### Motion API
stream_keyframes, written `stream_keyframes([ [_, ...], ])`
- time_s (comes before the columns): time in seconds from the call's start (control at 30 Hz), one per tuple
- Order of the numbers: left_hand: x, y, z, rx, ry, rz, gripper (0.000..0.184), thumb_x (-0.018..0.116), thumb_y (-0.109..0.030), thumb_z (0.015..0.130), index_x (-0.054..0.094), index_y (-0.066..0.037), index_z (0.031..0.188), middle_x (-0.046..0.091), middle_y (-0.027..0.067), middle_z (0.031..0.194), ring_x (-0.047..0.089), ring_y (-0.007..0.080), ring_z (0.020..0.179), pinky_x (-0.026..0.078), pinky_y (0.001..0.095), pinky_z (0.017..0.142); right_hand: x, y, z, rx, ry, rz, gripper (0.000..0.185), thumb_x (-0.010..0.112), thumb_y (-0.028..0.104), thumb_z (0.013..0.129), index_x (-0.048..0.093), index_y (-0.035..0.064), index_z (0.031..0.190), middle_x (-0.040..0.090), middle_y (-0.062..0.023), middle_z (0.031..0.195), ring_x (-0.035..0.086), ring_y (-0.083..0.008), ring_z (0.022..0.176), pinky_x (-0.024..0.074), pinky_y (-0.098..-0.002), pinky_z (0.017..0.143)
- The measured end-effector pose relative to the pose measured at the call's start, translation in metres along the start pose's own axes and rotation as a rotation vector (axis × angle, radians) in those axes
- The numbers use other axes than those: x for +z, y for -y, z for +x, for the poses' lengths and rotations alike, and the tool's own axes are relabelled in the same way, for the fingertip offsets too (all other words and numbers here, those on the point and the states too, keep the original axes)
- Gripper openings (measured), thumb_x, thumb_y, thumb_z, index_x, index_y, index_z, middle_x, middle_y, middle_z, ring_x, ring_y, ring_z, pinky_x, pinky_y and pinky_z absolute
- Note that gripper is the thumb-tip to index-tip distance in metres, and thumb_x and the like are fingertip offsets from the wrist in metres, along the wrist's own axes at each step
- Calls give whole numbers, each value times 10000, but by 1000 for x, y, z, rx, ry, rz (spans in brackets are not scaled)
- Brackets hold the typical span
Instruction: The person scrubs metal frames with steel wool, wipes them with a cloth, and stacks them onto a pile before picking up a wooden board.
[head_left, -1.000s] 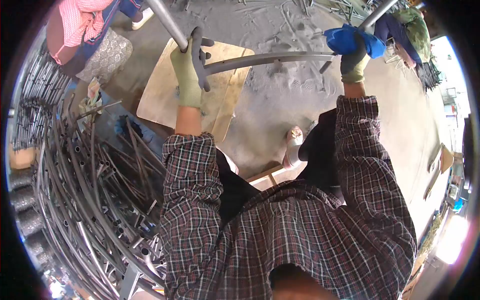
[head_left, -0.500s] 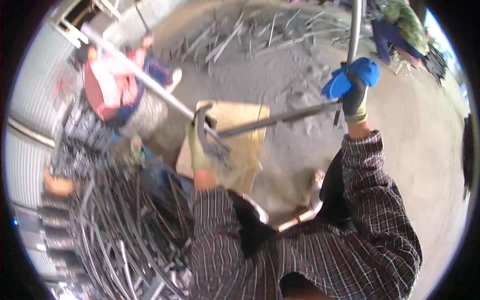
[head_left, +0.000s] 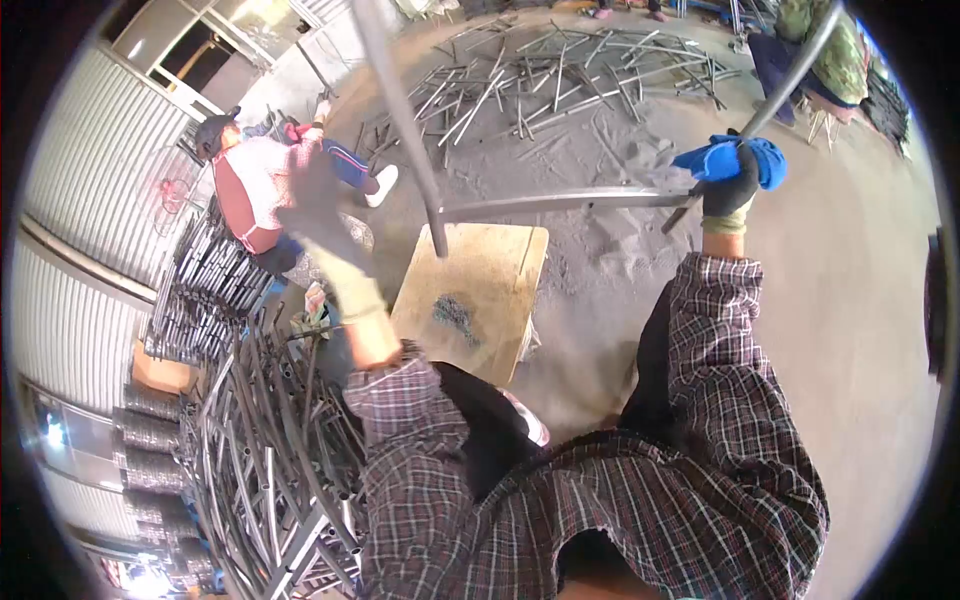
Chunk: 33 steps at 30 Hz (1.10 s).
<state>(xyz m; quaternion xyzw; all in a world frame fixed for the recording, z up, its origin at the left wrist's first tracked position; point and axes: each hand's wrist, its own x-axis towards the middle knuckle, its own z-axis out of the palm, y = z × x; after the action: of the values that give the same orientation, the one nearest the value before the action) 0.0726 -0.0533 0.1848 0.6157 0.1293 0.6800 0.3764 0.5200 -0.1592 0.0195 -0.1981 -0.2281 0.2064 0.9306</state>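
Observation:
A grey metal tube frame (head_left: 580, 203) with a crossbar between two long tubes hangs ahead of me, above a wooden board (head_left: 500, 262). My right hand (head_left: 730, 190), in a dark-palmed glove, is closed around the joint of its right tube, with a blue cloth (head_left: 735, 162) bunched in the grip. My left hand (head_left: 325, 215), gloved too and somewhat blurred, is raised to the left of the frame. It is apart from the left tube, its fingers are stretched out, and nothing shows in it.
Bent metal tubes (head_left: 270, 440) lie heaped at my lower left. Stacked short tubes (head_left: 215, 285) stand near a seated person (head_left: 255, 185) in a pink top. Loose rods (head_left: 560, 80) cover the floor ahead. Another person (head_left: 835, 60) sits at the upper right.
My left hand has let go of the frame's left tube and moved up and left. That tube now stands steeper, and the right tube leans farther right. My right hand keeps its hold.

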Motion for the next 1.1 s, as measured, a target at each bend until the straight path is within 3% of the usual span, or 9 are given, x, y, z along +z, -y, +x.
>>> stream_keyframes([
  [0.1, 29, -6, 7, -14, -41, 218, 782, 253, -620, 988, 304, -11, 1476, 403, 167, 1466, 395, 271, 1343, 255, 402, 1133, -9, -18, 8, -3, -72, 138, 335, 579, 264, 891, 601, -17, 1073, 674, -115, 942, 633, -233, 878, 506, -361, 834],
  [0.17, 61, 7, 1, 535, 143, 904, 656, 284, -482, 1023, 314, -4, 1472, 403, 170, 1464, 429, 281, 1315, 358, 377, 1068, 26, -33, 2, -53, -146, 228, 284, 598, 240, 862, 605, 0, 1014, 645, -90, 894, 619, -218, 824, 502, -349, 833],
  [0.27, 71, -46, 18, 70, 75, 680, 454, 541, 4, 868, 464, 26, 1314, 576, 157, 1177, 570, 224, 901, 525, 281, 749, 11, -27, 7, -36, -148, 232, 295, 572, 268, 869, 606, 10, 1008, 658, -110, 915, 630, -243, 857, 505, -380, 831],
  [0.37, -2, -9, 60, -61, 196, 406, 290, 509, -95, 884, 550, 42, 1137, 615, 188, 1065, 612, 293, 971, 509, 381, 897, -7, -22, 4, -47, -148, 202, 298, 558, 286, 877, 604, 20, 1004, 661, -103, 947, 633, -248, 872, 505, -380, 817],
  [0.53, 82, -42, 21, 692, 121, 819, 389, 488, -162, 893, 504, 66, 1207, 621, 185, 1032, 617, 351, 981, 466, 443, 977, 21, -36, 6, -66, -180, 305, 284, 538, 260, 885, 614, 3, 982, 660, -108, 894, 629, -236, 825, 509, -350, 789],
  [0.7, 61, -47, 13, 487, 185, 788, 432, 504, -119, 913, 473, 8, 1324, 609, 177, 1049, 613, 267, 992, 519, 415, 879, -15, -32, 6, -80, 238, 334, 275, 483, 266, 909, 584, 10, 890, 624, -89, 807, 602, -231, 727, 504, -332, 663],
  [0.93, 64, -9, -33, 229, 212, 932, 456, 667, -42, 808, 573, -27, 1254, 677, 168, 997, 651, 274, 880, 488, 347, 786, -8, -17, 29, -56, -144, 294, 158, 563, 159, 901, 611, 12, 933, 620, -89, 858, 616, -212, 782, 516, -334, 755],
  [1.03, 29, 40, -43, -185, -56, 314, 372, 670, -85, 860, 592, 42, 1201, 676, 118, 1022, 637, 219, 907, 487, 328, 813, 22, 7, 9, -382, -121, -236, 148, 573, 98, 893, 635, 1, 986, 633, -89, 911, 614, -215, 851, 495, -335, 821],
  [1.1, 21, 46, -53, -241, -167, 235, 277, 659, -194, 913, 630, 53, 1034, 613, 21, 771, 571, 116, 665, 453, 269, 606, 30, 7, -5, -590, 45, -700, 186, 577, 53, 891, 644, 10, 1058, 625, -81, 985, 614, -213, 910, 490, -330, 869],
])
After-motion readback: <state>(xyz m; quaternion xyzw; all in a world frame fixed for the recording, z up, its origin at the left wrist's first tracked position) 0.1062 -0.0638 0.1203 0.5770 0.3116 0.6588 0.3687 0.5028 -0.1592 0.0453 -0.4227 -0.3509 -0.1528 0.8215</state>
